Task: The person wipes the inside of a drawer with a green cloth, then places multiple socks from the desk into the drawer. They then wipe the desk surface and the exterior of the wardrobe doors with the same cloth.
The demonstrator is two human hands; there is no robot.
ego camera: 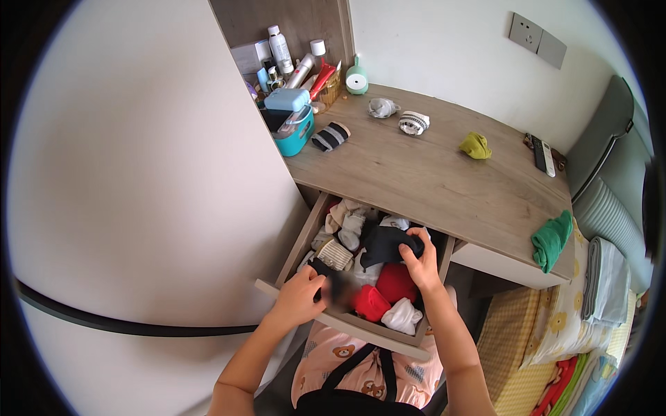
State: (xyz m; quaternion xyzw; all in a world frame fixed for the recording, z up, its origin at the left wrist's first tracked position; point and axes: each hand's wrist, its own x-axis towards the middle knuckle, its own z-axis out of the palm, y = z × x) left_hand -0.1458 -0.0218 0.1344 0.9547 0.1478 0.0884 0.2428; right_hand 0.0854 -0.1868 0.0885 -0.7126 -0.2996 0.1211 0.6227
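Before me a drawer (302,244) is pulled out, filled with socks and small rolled garments. My right hand (422,260) grips a black cloth garment (385,245) over the drawer's right side. At the left front, my left hand (302,294) holds a dark cloth item (323,268); part of the area beside it is blurred. Between and below the hands lie red cloth bundles (371,302) and a white bundle (402,316). Farther back are a striped cream sock (335,255), a grey sock (352,230) and a beige one (341,212).
On the wooden desktop (395,161) sit a striped black-grey roll (331,137), a grey roll (383,107), a white patterned roll (414,123), a yellow-green bundle (475,145), a green cloth (551,241) and a remote control (544,157). A teal box (296,136) stands by the cabinet door (145,156).
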